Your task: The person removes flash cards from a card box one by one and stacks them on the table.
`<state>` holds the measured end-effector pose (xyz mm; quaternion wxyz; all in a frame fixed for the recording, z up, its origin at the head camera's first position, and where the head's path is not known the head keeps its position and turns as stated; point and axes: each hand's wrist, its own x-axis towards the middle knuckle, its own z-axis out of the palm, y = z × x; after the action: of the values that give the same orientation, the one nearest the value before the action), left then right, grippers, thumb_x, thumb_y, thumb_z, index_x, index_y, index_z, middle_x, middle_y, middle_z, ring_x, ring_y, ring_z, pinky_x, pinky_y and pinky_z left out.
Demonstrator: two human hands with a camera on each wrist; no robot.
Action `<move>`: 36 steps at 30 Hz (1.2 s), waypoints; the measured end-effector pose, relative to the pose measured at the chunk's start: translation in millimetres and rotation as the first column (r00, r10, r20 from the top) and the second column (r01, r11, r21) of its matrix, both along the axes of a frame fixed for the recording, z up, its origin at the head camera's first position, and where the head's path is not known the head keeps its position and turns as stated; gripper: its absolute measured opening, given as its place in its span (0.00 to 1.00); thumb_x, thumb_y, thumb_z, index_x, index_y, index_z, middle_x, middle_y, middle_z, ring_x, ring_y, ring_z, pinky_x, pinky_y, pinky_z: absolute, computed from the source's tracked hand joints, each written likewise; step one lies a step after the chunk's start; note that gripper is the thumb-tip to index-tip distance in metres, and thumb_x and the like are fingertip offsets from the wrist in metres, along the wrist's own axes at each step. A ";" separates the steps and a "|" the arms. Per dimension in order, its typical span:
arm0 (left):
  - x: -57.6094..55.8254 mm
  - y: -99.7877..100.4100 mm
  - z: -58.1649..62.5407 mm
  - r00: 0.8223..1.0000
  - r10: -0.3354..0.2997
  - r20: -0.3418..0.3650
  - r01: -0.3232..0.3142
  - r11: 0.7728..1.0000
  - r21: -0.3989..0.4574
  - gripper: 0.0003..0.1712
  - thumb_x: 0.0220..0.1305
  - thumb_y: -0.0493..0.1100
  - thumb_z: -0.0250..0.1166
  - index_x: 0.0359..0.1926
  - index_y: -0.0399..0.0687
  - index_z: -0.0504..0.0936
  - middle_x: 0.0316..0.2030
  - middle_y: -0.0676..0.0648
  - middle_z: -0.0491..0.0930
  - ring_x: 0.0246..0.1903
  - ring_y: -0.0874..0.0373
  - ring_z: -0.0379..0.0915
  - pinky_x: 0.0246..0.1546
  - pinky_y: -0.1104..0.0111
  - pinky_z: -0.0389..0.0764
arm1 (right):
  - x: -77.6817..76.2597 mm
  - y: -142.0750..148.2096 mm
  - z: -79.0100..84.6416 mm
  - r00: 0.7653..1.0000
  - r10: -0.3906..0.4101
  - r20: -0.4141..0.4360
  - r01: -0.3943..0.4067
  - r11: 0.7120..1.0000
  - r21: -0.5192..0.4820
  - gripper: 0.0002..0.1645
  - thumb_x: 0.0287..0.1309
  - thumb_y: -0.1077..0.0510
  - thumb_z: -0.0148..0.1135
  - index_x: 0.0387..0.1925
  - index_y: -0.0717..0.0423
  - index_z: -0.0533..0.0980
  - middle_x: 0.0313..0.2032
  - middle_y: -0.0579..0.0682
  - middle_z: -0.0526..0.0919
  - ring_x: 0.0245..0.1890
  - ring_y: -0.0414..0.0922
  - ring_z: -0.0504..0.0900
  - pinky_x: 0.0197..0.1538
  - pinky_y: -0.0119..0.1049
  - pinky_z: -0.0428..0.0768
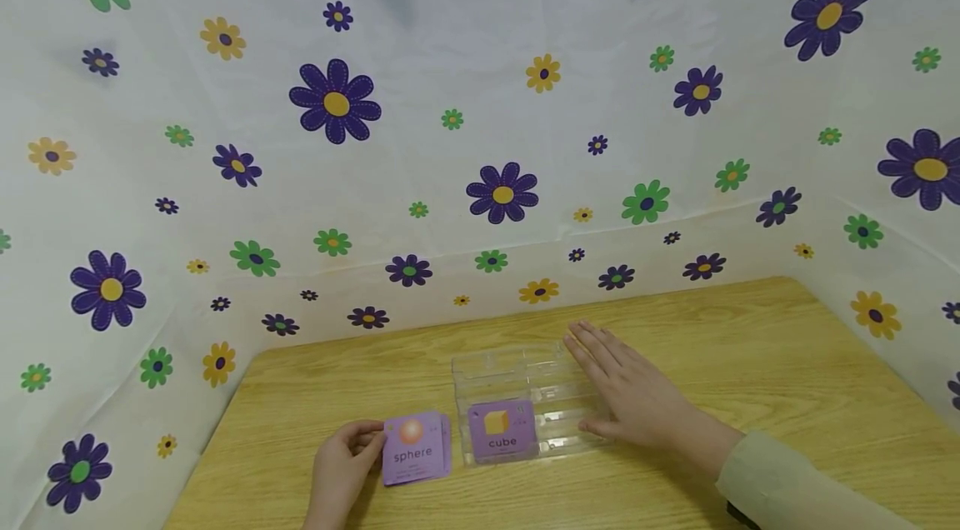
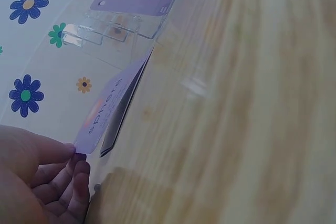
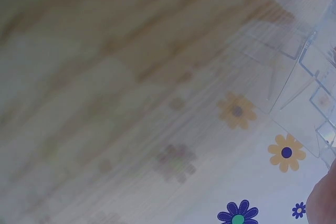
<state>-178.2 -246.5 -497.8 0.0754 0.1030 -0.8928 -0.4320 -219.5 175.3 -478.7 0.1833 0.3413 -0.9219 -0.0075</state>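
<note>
A purple sphere card lies on top of a small stack of cards on the table. My left hand pinches its left edge between thumb and fingers. In the left wrist view the sphere card is lifted at that edge, apart from the cards beneath. To the right stands a clear plastic tiered holder, with a purple cube card in its front left part. Across the right side of this holder rests my right hand, fingers straight and thumb apart. Only a sliver of that hand shows in the right wrist view.
A light wooden table bears everything. Behind it and at both sides hangs a white sheet printed with purple, green and yellow flowers. The holder's transparent steps reach back toward the sheet.
</note>
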 end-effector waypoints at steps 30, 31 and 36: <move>-2.6 -2.2 -0.1 0.999 -0.046 0.006 0.046 0.999 0.001 0.09 0.68 0.31 0.68 0.45 0.28 0.86 0.31 0.43 0.88 0.25 0.67 0.75 0.24 0.76 0.81 | 0.7 0.9 -2.2 1.000 0.004 0.009 -0.003 1.000 -0.020 0.69 0.60 0.23 0.64 0.84 0.61 0.49 0.84 0.61 0.50 0.84 0.59 0.54 0.86 0.40 0.35; -2.7 -2.5 -0.3 0.999 -0.046 0.007 0.046 0.999 0.001 0.09 0.68 0.32 0.69 0.45 0.28 0.87 0.32 0.43 0.88 0.25 0.67 0.76 0.24 0.76 0.81 | 0.9 0.7 -1.6 1.000 0.000 0.020 0.000 1.000 -0.016 0.69 0.61 0.23 0.64 0.84 0.61 0.49 0.84 0.61 0.49 0.84 0.59 0.53 0.87 0.43 0.40; -2.0 -2.5 1.0 0.999 -0.043 0.012 0.043 0.999 0.012 0.09 0.68 0.32 0.68 0.46 0.28 0.87 0.32 0.43 0.88 0.25 0.67 0.76 0.25 0.76 0.82 | 1.1 0.1 -1.3 1.000 -0.001 0.025 0.001 1.000 -0.013 0.69 0.60 0.23 0.65 0.84 0.62 0.50 0.84 0.62 0.50 0.84 0.59 0.53 0.84 0.51 0.55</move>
<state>-180.2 -249.0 -496.8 0.0601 0.0867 -0.8927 -0.4382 -218.4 175.4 -480.0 0.1742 0.3399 -0.9242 0.0024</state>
